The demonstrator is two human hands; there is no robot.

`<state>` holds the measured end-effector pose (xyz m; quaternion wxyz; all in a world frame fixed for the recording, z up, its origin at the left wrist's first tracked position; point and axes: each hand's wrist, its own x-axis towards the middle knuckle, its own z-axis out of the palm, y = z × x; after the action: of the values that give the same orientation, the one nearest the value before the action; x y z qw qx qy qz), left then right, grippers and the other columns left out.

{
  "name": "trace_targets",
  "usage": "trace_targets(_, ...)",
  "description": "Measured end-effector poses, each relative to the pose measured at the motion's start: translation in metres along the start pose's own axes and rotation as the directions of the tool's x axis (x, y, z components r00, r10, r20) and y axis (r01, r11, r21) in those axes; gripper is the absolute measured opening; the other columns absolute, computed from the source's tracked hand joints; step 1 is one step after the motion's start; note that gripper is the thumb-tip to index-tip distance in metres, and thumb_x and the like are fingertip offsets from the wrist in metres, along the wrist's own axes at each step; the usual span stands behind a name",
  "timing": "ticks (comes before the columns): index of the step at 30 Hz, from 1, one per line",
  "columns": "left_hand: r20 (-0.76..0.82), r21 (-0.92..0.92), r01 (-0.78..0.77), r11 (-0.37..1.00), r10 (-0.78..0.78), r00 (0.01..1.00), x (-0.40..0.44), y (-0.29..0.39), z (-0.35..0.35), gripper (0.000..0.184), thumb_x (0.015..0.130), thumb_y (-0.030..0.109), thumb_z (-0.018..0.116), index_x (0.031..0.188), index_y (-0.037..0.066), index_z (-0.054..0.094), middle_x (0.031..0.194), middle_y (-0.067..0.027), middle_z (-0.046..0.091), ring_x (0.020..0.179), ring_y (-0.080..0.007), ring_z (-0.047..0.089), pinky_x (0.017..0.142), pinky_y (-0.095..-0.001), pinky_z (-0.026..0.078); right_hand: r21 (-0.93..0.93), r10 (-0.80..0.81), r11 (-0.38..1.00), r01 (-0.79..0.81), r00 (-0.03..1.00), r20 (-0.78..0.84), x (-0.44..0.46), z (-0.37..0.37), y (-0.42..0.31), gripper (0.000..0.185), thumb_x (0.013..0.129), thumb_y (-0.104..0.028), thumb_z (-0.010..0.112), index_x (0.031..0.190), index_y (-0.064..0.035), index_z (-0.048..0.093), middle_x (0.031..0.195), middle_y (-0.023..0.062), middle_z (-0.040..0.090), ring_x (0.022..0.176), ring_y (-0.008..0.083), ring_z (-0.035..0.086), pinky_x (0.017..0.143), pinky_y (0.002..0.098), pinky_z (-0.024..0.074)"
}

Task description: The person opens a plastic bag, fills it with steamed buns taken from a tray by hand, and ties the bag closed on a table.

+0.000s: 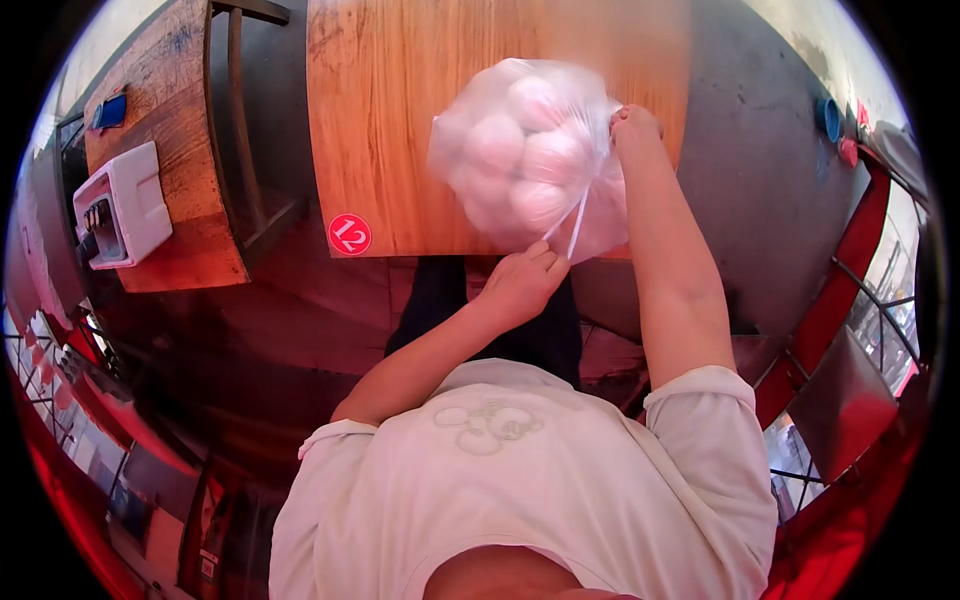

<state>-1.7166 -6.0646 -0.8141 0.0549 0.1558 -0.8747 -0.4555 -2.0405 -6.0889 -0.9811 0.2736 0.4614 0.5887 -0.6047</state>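
A translucent plastic bag full of several pale round things lies on the wooden table near its front edge. The kind of the round things cannot be made out through the film. My left hand is closed at the table's front edge, pinching a white strip that runs taut up to the gathered part of the bag. On the bag's right side, my right hand is closed on the plastic, its fingers curled and partly hidden.
The wooden table carries a red round sticker marked 12. To the left stands another wooden table with a white box and a small blue object. A blue cup-like container is at the far right.
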Motion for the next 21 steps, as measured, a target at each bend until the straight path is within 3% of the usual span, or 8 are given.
trace_targets(4, 0.142, -0.678, 0.362, 0.64, -0.369, 0.918, -0.009, 0.0, -0.042, 0.008, 0.092, 0.009, 0.053, 0.097, 0.004, 0.056, 0.077, -0.0009, 0.055, 0.073, -0.0132, 0.053, 0.062, -0.0271, 0.046, 0.211, 0.011, 0.977, -0.039, 0.991, 0.13, -0.045, -0.022, -0.007, 0.017, 0.089, -0.002, 0.045, 0.073, -0.0043, 0.048, 0.057, 0.0023, 0.039, 0.042, 0.014, 0.031, 0.039, 0.0255, 0.0223)
trace_targets(6, 0.205, -0.976, 0.208, -0.055, -0.531, 0.822, -0.006, -0.023, -0.069, 0.017, 0.095, 0.01, 0.051, 0.111, 0.006, 0.053, 0.078, -0.002, 0.054, 0.071, -0.011, 0.054, 0.066, -0.0241, 0.045, 0.397, 0.043, 0.875, -0.277, 0.861, 0.506, -0.082, -0.057, -0.017, 0.015, 0.093, -0.003, 0.048, 0.107, -0.0016, 0.052, 0.061, 0.0012, 0.044, 0.041, 0.0079, 0.031, 0.039, 0.0221, 0.0252)
trace_targets(8, 0.198, -0.972, 0.051, -0.229, -0.682, 0.704, 0.023, -0.017, -0.118, 0.023, 0.093, 0.008, 0.051, 0.116, 0.006, 0.048, 0.08, -0.004, 0.056, 0.071, -0.0114, 0.056, 0.066, -0.0244, 0.045, 0.159, -0.082, 0.985, -0.062, 0.639, 0.764, -0.141, -0.097, -0.016, 0.03, 0.094, -0.005, 0.049, 0.124, -0.0039, 0.046, 0.059, -0.0005, 0.042, 0.044, 0.0052, 0.032, 0.04, 0.0217, 0.0271)
trace_targets(11, 0.205, -0.965, 0.258, -0.046, -0.744, 0.636, 0.066, -0.035, -0.131, 0.024, 0.092, 0.009, 0.052, 0.116, 0.007, 0.045, 0.081, -0.0062, 0.06, 0.071, -0.0124, 0.057, 0.065, -0.0257, 0.046, -0.436, 0.17, 0.716, 0.545, 0.47, 0.866, -0.197, -0.137, -0.001, 0.064, 0.09, -0.001, 0.055, 0.147, -0.0114, 0.027, 0.063, -0.0006, 0.046, 0.049, 0.0048, 0.038, 0.043, 0.0198, 0.0321)
trace_targets(13, 0.143, -0.822, 0.406, 0.4, -0.545, 0.826, 0.115, -0.009, -0.126, 0.023, 0.085, 0.009, 0.055, 0.108, 0.007, 0.049, 0.071, -0.0076, 0.063, 0.064, -0.0135, 0.058, 0.062, -0.0278, 0.047, -0.491, 0.306, 0.502, 0.712, 0.385, 0.871, -0.224, -0.134, 0.012, 0.075, 0.086, 0.0, 0.061, 0.149, -0.0093, 0.021, 0.061, -0.0016, 0.047, 0.05, 0.0064, 0.042, 0.045, 0.0195, 0.0322)
trace_targets(16, 0.146, -0.097, 0.145, 0.985, -0.13, 0.981, 0.167, 0.063, -0.085, 0.03, 0.077, 0.006, 0.055, 0.106, 0.012, 0.055, 0.08, -0.013, 0.065, 0.077, -0.0349, 0.063, 0.068, -0.0443, 0.047, -0.505, 0.255, 0.684, 0.526, 0.477, 0.841, -0.194, -0.135, 0.042, 0.009, 0.092, -0.006, 0.051, 0.084, -0.0031, 0.049, 0.061, 0.0001, 0.047, 0.045, 0.006, 0.038, 0.04, 0.0212, 0.0275)
trace_targets(18, 0.336, -0.013, 0.091, 0.996, -0.082, 0.938, 0.183, 0.075, -0.051, 0.033, 0.079, 0.009, 0.057, 0.111, 0.014, 0.054, 0.093, -0.0142, 0.064, 0.092, -0.034, 0.061, 0.074, -0.0428, 0.045, -0.322, 0.102, 0.911, 0.258, 0.615, 0.782, -0.168, -0.143, 0.054, 0.017, 0.094, -0.007, 0.043, 0.077, -0.0063, 0.048, 0.06, -0.0009, 0.042, 0.043, 0.0075, 0.031, 0.038, 0.0221, 0.0235)
trace_targets(21, 0.005, 0.176, 0.06, 0.983, -0.062, 0.998, 0.172, 0.066, -0.068, 0.039, 0.076, 0.005, 0.059, 0.115, 0.009, 0.053, 0.1, -0.0145, 0.063, 0.1, -0.0344, 0.058, 0.083, -0.0422, 0.043, -0.211, 0.093, 0.964, 0.164, 0.534, 0.84, -0.144, -0.149, 0.036, 0.015, 0.098, -0.018, 0.048, 0.087, -0.0077, 0.05, 0.061, -0.001, 0.044, 0.04, 0.0068, 0.033, 0.035, 0.0204, 0.0247)
